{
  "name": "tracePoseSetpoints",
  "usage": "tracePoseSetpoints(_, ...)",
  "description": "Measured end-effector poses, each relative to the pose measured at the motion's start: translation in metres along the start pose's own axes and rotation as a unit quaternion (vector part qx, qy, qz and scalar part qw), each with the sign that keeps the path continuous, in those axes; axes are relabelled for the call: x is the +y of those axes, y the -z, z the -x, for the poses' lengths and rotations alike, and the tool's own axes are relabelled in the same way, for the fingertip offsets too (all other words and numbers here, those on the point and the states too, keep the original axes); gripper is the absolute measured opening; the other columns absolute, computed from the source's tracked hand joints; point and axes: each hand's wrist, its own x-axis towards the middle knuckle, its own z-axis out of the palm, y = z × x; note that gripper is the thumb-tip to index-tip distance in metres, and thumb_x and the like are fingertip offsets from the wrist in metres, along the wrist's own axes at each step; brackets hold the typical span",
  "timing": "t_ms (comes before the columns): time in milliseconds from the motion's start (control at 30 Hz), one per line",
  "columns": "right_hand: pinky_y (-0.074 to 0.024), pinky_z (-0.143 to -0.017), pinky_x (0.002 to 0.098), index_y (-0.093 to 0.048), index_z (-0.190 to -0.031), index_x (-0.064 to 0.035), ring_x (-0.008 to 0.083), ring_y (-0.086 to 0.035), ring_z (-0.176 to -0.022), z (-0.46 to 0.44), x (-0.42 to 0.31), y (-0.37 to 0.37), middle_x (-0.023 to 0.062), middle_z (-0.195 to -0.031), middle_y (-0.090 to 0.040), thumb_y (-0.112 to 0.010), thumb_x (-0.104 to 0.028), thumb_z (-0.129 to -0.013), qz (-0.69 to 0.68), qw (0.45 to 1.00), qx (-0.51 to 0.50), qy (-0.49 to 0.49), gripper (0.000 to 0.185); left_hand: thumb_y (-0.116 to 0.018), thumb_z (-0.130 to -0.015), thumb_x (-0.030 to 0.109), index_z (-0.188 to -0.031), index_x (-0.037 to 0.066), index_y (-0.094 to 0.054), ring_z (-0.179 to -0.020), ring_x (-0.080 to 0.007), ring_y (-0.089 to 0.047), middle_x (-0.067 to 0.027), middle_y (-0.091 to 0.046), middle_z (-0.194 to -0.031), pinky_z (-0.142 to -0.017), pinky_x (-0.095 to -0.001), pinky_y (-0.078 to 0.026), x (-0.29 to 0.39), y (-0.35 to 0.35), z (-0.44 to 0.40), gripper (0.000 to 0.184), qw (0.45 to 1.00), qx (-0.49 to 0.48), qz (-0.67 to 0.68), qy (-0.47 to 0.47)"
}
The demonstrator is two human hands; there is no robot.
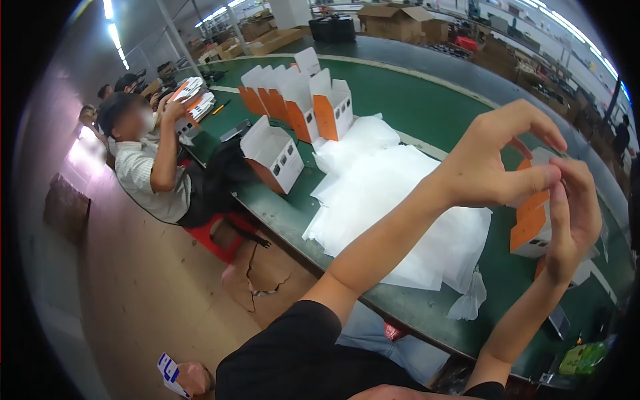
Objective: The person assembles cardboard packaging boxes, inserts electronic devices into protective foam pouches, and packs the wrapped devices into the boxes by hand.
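Both my hands are raised over the right side of the bench. My left hand (490,160) has its fingers curved and apart from its thumb, and the thumb tip meets the fingertips of my right hand (577,213). The right thumb and forefinger are pinched together; anything between them is too small to make out. Below my left forearm lies a pile of thin white packing sheets (420,213). Partly hidden behind my hands stands an orange and white box (531,230).
Several open orange and white boxes (333,110) stand further along the green bench (393,80), one open box (277,157) nearer its edge. A co-worker (150,157) sits at left on a red stool (220,237), handling flat cartons. A green packet (581,359) lies at lower right.
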Motion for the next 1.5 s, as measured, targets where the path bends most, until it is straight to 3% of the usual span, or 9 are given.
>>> tracePoseSetpoints(167, -0.0499, -0.078, 0.0279, -0.067, -0.113, 0.0044, 0.0162, -0.065, -0.082, -0.004, -0.003, 0.007, 0.0095, -0.106, -0.065, -0.061, 0.000, -0.097, -0.030, 0.997, -0.046, -0.062, 0.018, -0.091, -0.081, 0.021, -0.103, 0.008, -0.075, -0.091, -0.0168, -0.074, -0.0032, -0.077, -0.096, -0.079, -0.0300, -0.057, -0.003, 0.009, 0.000, 0.030, 0.998, -0.030, -0.042, 0.028)
tracePoseSetpoints(433, -0.0493, -0.076, 0.0285, -0.064, -0.095, 0.0012, 0.0157, -0.066, -0.079, -0.004, -0.002, 0.019, 0.0071, -0.095, -0.065, -0.065, 0.002, -0.085, 0.049, 0.992, -0.076, -0.086, 0.011, -0.092, -0.078, 0.021, -0.099, 0.006, -0.075, -0.084, -0.0172, -0.075, -0.0050, -0.077, -0.092, -0.073, -0.0292, -0.056, 0.000, 0.010, 0.001, 0.031, 0.992, -0.063, -0.098, 0.049)
tracePoseSetpoints(667, -0.0429, -0.069, 0.0266, -0.060, -0.086, -0.0009, 0.0129, -0.057, -0.071, -0.006, -0.003, 0.018, 0.0035, -0.080, -0.059, -0.066, -0.002, -0.081, 0.111, 0.989, -0.072, -0.064, 0.008, -0.091, -0.079, 0.019, -0.098, 0.005, -0.074, -0.081, -0.0190, -0.073, -0.0062, -0.076, -0.090, -0.073, -0.0310, -0.057, -0.003, 0.004, 0.002, 0.029, 0.992, -0.069, -0.098, 0.038)
tracePoseSetpoints(900, -0.0417, -0.070, 0.0267, -0.054, -0.089, -0.0012, 0.0138, -0.052, -0.073, 0.002, 0.014, 0.015, 0.0030, -0.082, -0.051, -0.066, -0.007, -0.088, 0.130, 0.986, -0.058, -0.082, 0.013, -0.089, -0.076, 0.020, -0.093, 0.005, -0.074, -0.078, -0.0243, -0.073, -0.0090, -0.074, -0.085, -0.072, -0.0337, -0.058, -0.007, 0.005, 0.006, 0.028, 0.988, -0.066, -0.139, 0.026)
tracePoseSetpoints(1133, -0.0401, -0.080, 0.0283, -0.050, -0.094, -0.0026, 0.0139, -0.048, -0.083, 0.008, 0.032, 0.027, 0.0034, -0.091, -0.046, -0.061, -0.015, -0.095, 0.148, 0.977, -0.098, -0.116, 0.016, -0.089, -0.073, 0.024, -0.085, 0.006, -0.075, -0.073, -0.0245, -0.073, -0.0088, -0.074, -0.082, -0.068, -0.0341, -0.056, -0.006, 0.004, 0.008, 0.025, 0.986, -0.045, -0.162, 0.010)
tracePoseSetpoints(1500, -0.0383, -0.076, 0.0287, -0.048, -0.091, -0.0027, 0.0154, -0.046, -0.079, 0.009, 0.038, 0.030, 0.0037, -0.087, -0.044, -0.062, -0.015, -0.092, 0.152, 0.977, -0.105, -0.108, 0.018, -0.088, -0.075, 0.025, -0.086, 0.008, -0.074, -0.075, -0.0255, -0.073, -0.0072, -0.072, -0.080, -0.069, -0.0352, -0.055, -0.006, 0.000, 0.009, 0.024, 0.982, -0.069, -0.174, 0.029)
